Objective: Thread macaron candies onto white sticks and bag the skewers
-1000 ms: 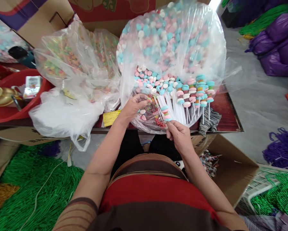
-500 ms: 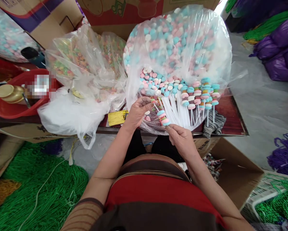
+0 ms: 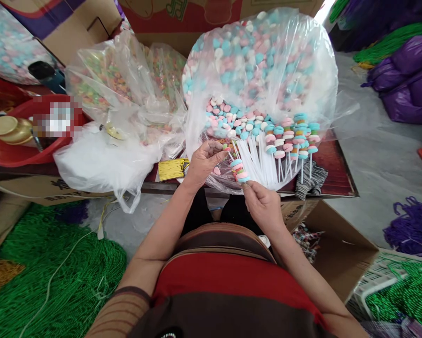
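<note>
My right hand (image 3: pixel 262 202) pinches the lower end of a candy skewer (image 3: pixel 239 171), just below its stacked blue and pink marshmallows and gummy pieces. The skewer's white stick tip points up and left, toward my left hand (image 3: pixel 206 162). Between the thumb and finger of that hand is a small red-green gummy candy (image 3: pixel 226 148), close to the tip; whether the stick has entered it I cannot tell. White sticks (image 3: pixel 255 162) lie fanned out on plastic beside my hands. Several finished skewers (image 3: pixel 288 136) rest to the right, and loose marshmallows (image 3: pixel 234 119) spread behind.
A big clear bag of marshmallows (image 3: pixel 260 61) stands at the back, with bags of gummy candies (image 3: pixel 108 75) to its left. Yellow twist ties (image 3: pixel 172 169), a striped glove (image 3: pixel 311 180) and a red basin (image 3: pixel 6 152) are on the table. An open cardboard box (image 3: pixel 341 249) sits below right.
The view has shifted slightly. My left fingers hold the gummy candy nearer the stick tip, and the white marshmallow beside that hand no longer shows. My right hand keeps its grip.
</note>
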The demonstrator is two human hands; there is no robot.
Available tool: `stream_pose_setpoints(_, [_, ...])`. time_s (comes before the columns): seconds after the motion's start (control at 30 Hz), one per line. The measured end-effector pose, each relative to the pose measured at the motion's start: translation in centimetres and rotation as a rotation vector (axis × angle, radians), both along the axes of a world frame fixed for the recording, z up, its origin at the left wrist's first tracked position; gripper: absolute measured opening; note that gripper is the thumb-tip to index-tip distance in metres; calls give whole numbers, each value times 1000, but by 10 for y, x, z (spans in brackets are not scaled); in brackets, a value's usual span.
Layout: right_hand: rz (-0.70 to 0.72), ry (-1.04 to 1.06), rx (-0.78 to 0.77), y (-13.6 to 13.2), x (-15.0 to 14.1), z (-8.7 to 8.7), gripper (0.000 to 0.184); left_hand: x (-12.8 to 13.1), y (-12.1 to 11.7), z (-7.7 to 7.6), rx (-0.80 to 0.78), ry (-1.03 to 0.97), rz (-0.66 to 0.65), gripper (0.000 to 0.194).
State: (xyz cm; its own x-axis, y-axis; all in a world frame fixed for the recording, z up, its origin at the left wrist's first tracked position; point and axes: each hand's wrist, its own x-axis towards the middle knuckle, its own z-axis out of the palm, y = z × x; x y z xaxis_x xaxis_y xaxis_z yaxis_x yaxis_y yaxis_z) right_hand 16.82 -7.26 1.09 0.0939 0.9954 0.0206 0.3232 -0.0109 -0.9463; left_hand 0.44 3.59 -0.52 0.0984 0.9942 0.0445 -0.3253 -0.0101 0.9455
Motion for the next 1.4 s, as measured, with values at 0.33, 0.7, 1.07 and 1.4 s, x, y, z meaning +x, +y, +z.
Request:
stream_pose_setpoints(0.33, [79,165,-110,-2,0,2,28,-3,2,6,-86,-122,-55,47])
stream_pose_setpoints(0.7, [43,301,-106,16,-3,-29,32,4,-10,7,-209,-110,-232,46])
stream_pose_setpoints(1.07, [-154,660,-22,37,22,-41,38,4,28,14,88,330,-92,26])
stream_pose_setpoints(1.4, [-203,767,21,48,20,-57,34,47,128,9,352,1623,-227,25])
